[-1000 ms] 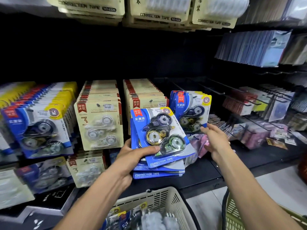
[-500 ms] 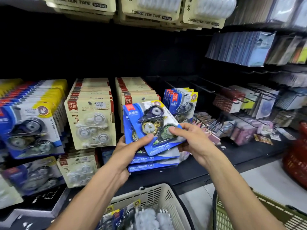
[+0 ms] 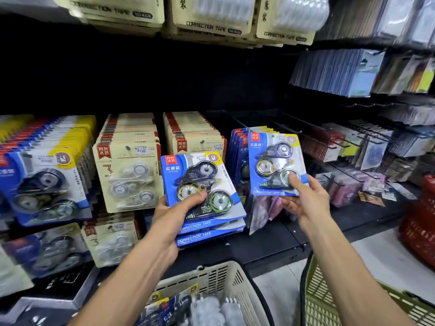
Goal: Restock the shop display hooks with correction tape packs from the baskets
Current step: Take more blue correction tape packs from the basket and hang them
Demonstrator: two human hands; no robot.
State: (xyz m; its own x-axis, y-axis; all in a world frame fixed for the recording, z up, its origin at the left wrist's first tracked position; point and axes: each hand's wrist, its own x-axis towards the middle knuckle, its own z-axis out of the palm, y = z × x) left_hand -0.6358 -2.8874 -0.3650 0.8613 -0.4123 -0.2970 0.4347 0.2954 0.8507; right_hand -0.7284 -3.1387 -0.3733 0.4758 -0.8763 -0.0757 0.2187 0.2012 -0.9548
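Dark shop shelving (image 3: 270,241) carries crowded hanging stationery packs (image 3: 127,175).

Both forearms bare — no sleeves, left hand (image 3: 175,214) and right hand (image 3: 306,203) ungloved.

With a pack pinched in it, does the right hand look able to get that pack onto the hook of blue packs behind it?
Probably yes. The right hand holds the single pack directly before the hanging blue packs, with nothing between; the hook tip itself is hidden.
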